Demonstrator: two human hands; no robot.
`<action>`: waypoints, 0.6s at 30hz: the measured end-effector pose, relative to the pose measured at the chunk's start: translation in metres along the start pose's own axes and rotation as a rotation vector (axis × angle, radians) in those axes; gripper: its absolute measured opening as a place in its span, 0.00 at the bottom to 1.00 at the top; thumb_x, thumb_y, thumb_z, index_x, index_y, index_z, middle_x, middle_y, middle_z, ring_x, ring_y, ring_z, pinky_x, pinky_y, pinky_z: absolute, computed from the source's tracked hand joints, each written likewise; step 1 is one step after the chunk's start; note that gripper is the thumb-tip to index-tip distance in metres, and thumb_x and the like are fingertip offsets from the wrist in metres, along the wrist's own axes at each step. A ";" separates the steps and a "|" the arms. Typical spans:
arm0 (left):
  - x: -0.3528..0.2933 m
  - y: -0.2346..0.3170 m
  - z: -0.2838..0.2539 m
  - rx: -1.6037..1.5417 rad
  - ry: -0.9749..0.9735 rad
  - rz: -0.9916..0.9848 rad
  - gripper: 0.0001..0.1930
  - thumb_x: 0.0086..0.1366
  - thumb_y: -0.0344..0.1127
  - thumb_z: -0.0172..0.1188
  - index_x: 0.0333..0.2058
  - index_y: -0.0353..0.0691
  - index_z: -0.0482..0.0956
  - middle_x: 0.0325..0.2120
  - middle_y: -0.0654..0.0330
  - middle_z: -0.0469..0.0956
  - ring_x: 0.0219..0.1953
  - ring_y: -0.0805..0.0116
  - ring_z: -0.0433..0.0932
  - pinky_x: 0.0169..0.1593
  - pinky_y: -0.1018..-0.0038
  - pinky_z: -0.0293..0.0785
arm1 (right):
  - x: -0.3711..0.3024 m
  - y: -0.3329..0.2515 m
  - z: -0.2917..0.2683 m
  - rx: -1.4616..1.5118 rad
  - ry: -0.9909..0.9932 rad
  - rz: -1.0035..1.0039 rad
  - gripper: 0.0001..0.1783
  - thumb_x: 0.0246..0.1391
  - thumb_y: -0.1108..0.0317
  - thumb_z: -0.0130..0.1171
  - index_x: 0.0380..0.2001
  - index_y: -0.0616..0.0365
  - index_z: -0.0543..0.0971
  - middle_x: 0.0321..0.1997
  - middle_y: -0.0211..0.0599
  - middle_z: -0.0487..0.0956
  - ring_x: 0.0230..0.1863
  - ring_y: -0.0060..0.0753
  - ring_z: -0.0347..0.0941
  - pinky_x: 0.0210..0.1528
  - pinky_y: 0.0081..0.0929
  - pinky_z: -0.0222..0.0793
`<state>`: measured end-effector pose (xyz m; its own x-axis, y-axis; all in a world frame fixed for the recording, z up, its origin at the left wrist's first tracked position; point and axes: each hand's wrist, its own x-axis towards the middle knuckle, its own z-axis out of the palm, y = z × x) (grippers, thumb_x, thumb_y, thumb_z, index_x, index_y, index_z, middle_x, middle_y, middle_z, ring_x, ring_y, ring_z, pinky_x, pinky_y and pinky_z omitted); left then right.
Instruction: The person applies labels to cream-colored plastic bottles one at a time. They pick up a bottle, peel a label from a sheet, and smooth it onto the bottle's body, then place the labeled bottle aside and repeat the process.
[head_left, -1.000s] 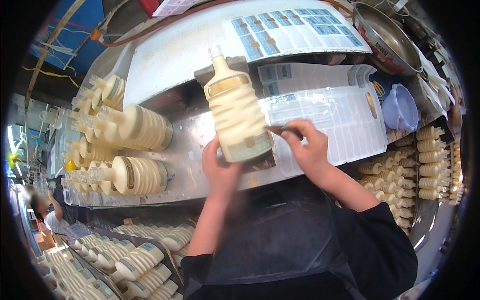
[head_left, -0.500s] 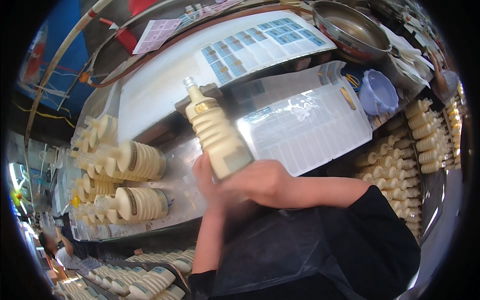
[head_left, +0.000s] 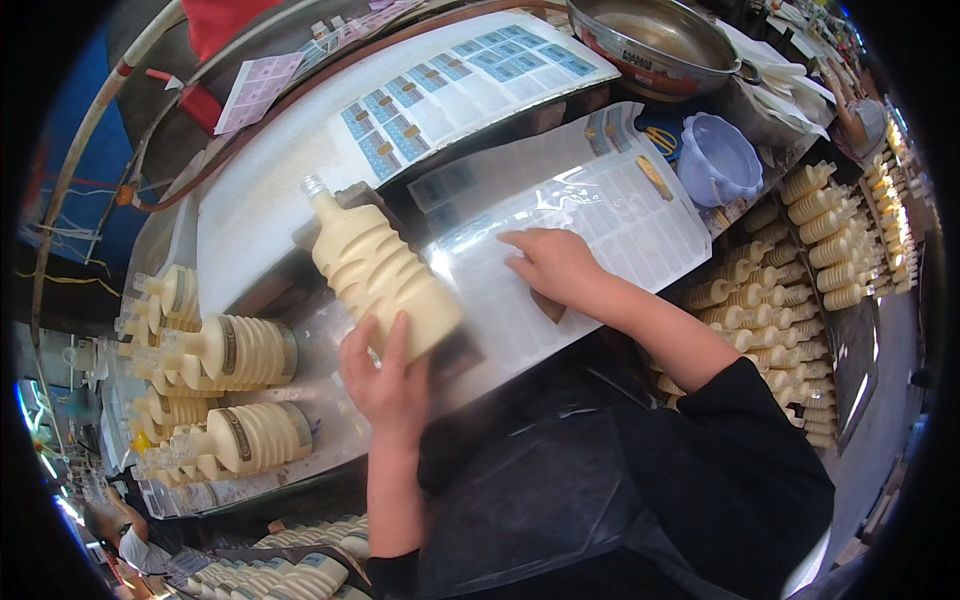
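A ribbed cream-coloured bottle (head_left: 383, 268) with a clear threaded neck lies tilted on the bench, its neck pointing to the far left over a dark block (head_left: 362, 194). The fingers of my left hand (head_left: 385, 380) rest around its lower end. No label shows on the side facing up. My right hand (head_left: 560, 268) is over a pale label sheet (head_left: 610, 285) under glossy clear plastic, index finger stretched out and fingertips apart at the sheet. I cannot make out anything held between them.
Several filled bottles (head_left: 250, 438) lie stacked at the left, more (head_left: 765, 330) at the right. A white board (head_left: 290, 200) at the back bears blue label sheets (head_left: 480, 72). A metal pan (head_left: 660, 45), lilac bucket (head_left: 718, 165) and yellow scissors (head_left: 661, 140) stand or lie beyond.
My right hand has left the bottle and moved away to the label sheet. The bottle has been rolled, so its gold-and-dark label no longer shows. My left hand stays at its base.
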<state>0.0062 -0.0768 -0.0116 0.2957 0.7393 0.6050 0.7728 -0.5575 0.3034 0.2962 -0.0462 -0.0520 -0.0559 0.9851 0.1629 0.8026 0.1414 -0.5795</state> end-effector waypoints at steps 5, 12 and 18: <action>-0.005 -0.005 -0.003 0.053 -0.044 -0.014 0.29 0.47 0.26 0.72 0.52 0.48 0.85 0.55 0.52 0.73 0.55 0.47 0.73 0.59 0.54 0.69 | 0.034 -0.008 -0.002 -0.258 -0.298 0.076 0.32 0.55 0.71 0.57 0.66 0.52 0.72 0.45 0.50 0.78 0.38 0.52 0.81 0.41 0.45 0.77; -0.013 -0.005 0.005 0.063 0.011 -0.010 0.29 0.48 0.27 0.72 0.53 0.47 0.84 0.56 0.51 0.73 0.57 0.47 0.72 0.60 0.55 0.67 | -0.041 -0.025 -0.017 -0.349 -0.465 0.089 0.30 0.57 0.73 0.53 0.65 0.66 0.69 0.41 0.52 0.79 0.36 0.55 0.81 0.38 0.47 0.77; -0.010 -0.006 0.008 0.063 0.009 -0.006 0.28 0.50 0.29 0.71 0.53 0.47 0.84 0.56 0.51 0.73 0.57 0.47 0.71 0.60 0.55 0.66 | -0.078 -0.020 -0.029 -0.217 -0.318 0.051 0.31 0.55 0.72 0.56 0.63 0.64 0.69 0.36 0.50 0.79 0.32 0.53 0.81 0.32 0.48 0.76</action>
<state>0.0028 -0.0778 -0.0259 0.2862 0.7390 0.6099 0.8085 -0.5279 0.2601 0.3018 -0.1287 -0.0298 -0.1665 0.9765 -0.1370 0.9143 0.1008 -0.3923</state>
